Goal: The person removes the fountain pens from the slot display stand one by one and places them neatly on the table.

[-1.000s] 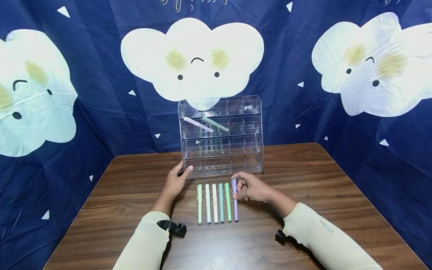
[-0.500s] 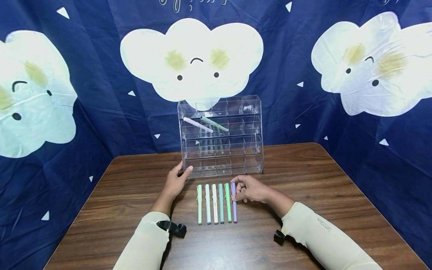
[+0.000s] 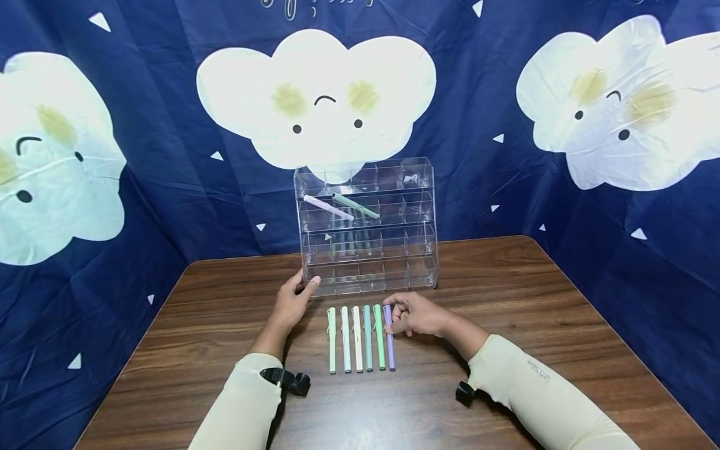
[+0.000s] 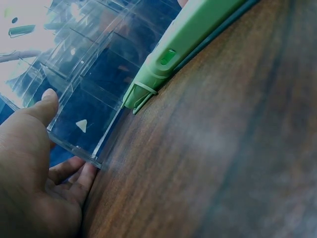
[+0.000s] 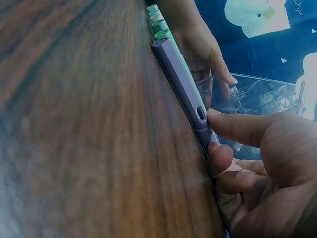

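Purple pen [image 3: 390,345] just slid back a touch, so its top now sits about level with the other five pens [image 3: 357,342] on the table [image 3: 197,331]. Right hand [image 3: 419,314] is still pinching it; left hand [image 3: 291,306] grips the lower left corner of the clear rack [image 3: 368,229].

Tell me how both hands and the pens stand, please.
Left hand holding clear rack. Right hand pinching purple pen, beside bright green pen. Nothing visibly blocking.

Bright head view, glare on tabletop [image 3: 439,406]; dim, blurry wrist views
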The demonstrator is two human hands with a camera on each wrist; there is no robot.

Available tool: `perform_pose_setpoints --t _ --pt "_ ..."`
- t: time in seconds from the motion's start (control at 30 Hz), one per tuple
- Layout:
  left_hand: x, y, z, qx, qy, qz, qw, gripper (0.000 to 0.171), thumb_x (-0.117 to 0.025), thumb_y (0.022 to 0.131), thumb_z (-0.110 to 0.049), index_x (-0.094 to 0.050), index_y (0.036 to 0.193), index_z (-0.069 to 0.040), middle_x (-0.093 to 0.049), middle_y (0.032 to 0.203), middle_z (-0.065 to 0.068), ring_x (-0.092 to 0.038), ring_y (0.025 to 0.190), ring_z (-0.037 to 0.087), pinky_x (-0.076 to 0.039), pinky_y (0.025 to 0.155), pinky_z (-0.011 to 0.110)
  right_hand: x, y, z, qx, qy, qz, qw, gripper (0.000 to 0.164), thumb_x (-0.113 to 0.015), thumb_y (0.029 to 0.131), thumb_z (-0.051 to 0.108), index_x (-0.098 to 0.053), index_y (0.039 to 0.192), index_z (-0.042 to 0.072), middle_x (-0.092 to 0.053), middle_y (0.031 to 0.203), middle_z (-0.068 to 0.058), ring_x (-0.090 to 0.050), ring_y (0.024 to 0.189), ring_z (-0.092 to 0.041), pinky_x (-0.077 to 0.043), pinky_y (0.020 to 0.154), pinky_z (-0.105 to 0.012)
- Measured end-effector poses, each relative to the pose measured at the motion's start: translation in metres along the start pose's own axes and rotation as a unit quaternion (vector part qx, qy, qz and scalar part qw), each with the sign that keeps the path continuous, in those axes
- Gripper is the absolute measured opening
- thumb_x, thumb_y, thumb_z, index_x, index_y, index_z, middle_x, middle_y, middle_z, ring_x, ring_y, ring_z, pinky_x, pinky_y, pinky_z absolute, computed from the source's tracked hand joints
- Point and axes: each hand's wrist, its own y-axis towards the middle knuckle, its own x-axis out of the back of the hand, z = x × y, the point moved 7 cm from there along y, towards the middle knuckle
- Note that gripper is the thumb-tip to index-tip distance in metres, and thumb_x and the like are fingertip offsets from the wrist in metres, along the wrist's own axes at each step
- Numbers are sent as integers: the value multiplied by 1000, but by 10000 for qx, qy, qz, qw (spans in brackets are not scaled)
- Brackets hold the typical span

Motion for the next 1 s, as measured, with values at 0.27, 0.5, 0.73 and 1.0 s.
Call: perform_pose_setpoints --t 0.27,0.5,0.73,1.0 --pt "1 0 -2 -2 14 12 10000 71 -65 111 -44 -39 172 -19 -61 156 27 -68 132 41 -61 101 45 0 0 0 -31 -268 84 9996 76 -84 94 8 -45 158 -9 -63 86 0 -58 58 -12 -40 47 -20" --pt "1 0 -1 -8 98 -27 9999 70 -65 111 -45 -40 171 -19 -62 155 27 -68 134 42 -60 105 50 2 0 -3 -66 -182 194 9996 83 -84 95 11 -39 162 -9 -64 85 1 -59 60 -11 -43 49 -21" --pt "-1 -1 0 -32 53 44 10000 73 -64 111 -48 -37 172 -18 -58 158 28 -65 138 44 -61 106 52 3 -1 -3 -118 -66 195 9997 84 -85 94 9 -40 162 -8 -64 85 0 -61 60 -13 -45 48 -21" --pt "0 -1 1 -14 61 29 10000 74 -64 110 -49 -38 172 -18 -60 156 28 -67 135 43 -61 104 50 8 -2 5 -390 516 -13 9979 77 -83 94 5 -44 160 -3 -67 85 0 -61 63 -15 -47 53 -24"
